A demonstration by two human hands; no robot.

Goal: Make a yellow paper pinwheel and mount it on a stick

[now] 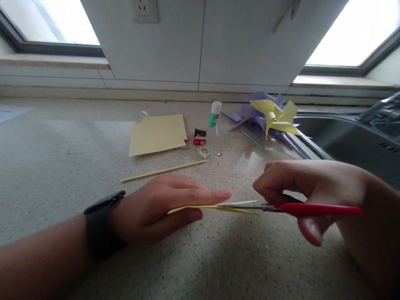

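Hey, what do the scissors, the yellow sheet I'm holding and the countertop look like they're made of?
Scissors: glossy red handles, likely plastic; thin grey blades, probably metal. Yellow sheet: paper, matte, seen edge-on as a thin bending strip. Countertop: speckled, polished, faintly reflective, stone or a stone-like composite.

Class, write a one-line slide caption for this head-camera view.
Left hand holds yellow paper edge-on while right hand works red-handled scissors into it above a speckled counter.

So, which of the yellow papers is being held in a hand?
The yellow sheet seen edge-on, pinched in the left hand, with the red scissors in the right hand at its edge. The other yellow sheets lie flat on the counter, untouched.
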